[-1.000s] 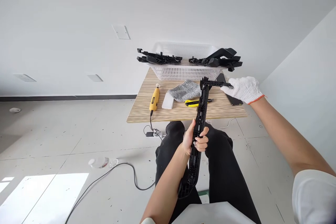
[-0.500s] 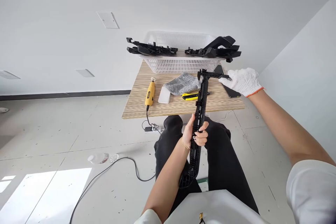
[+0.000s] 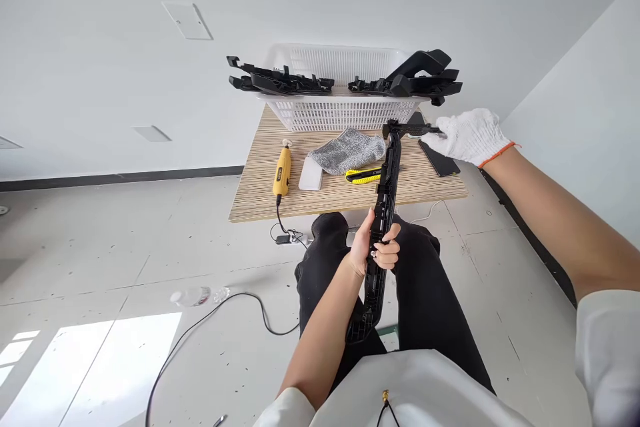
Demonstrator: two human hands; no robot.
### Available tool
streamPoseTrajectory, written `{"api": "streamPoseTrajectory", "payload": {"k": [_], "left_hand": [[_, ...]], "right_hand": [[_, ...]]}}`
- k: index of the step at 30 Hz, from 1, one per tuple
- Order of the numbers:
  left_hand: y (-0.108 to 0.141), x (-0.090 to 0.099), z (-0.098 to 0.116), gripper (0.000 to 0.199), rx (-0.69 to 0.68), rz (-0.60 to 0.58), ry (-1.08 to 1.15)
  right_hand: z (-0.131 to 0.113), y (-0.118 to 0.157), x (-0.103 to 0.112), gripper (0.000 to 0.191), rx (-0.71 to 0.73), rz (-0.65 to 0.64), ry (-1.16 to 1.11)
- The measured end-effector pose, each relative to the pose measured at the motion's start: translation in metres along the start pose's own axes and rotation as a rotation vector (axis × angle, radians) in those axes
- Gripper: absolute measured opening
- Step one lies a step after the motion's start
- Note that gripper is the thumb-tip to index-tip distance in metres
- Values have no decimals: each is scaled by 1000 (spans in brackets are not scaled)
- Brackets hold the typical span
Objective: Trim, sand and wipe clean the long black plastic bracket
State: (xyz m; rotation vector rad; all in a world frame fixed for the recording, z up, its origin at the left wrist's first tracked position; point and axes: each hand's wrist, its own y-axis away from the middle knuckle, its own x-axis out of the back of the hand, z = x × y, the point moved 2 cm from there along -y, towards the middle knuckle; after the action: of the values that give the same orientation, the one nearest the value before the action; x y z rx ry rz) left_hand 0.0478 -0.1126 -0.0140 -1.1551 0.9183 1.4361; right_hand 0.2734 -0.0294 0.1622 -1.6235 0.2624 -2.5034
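A long black plastic part (image 3: 386, 213) stands lengthwise over my lap, its top end above the table. My bare left hand (image 3: 375, 247) is wrapped round its lower middle. At the upper end a short black arm extends to the right. My right hand (image 3: 467, 137), in a white knit glove with an orange cuff, is closed on the tip of that arm. Behind the part on the table lie a yellow and black utility knife (image 3: 363, 175) and a grey cloth (image 3: 347, 150).
A white basket (image 3: 345, 113) holding several black parts (image 3: 285, 80) stands at the table's back edge. On the table (image 3: 250, 193) are a yellow rotary tool (image 3: 283, 172), a white block (image 3: 311, 174) and a dark flat object (image 3: 440, 159). A black cable (image 3: 200, 320) and a bottle (image 3: 190, 297) lie on the floor.
The view has shifted slightly. Both hands keep their hold, and the black part's upper end sits slightly higher and further right, with my gloved hand also a little higher and further right.
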Motion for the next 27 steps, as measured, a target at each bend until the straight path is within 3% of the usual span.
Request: {"api": "streamPoseTrajectory", "payload": {"k": [6,12,18,27], "left_hand": [[-2,3,-2,70,32,79,29],[-1,3,-3,69,22,34,0],[-1,6,-3,68,10,30,-32],[-1,5,-5,66,9,-7,-47]], "right_hand": [[3,2,6,72,-39,10,-8],[1,2,4,68,-58,6,-57],[-3,1,2,77,-105,-75,-112],[-3,9,3,70,-85,10,-89]]}}
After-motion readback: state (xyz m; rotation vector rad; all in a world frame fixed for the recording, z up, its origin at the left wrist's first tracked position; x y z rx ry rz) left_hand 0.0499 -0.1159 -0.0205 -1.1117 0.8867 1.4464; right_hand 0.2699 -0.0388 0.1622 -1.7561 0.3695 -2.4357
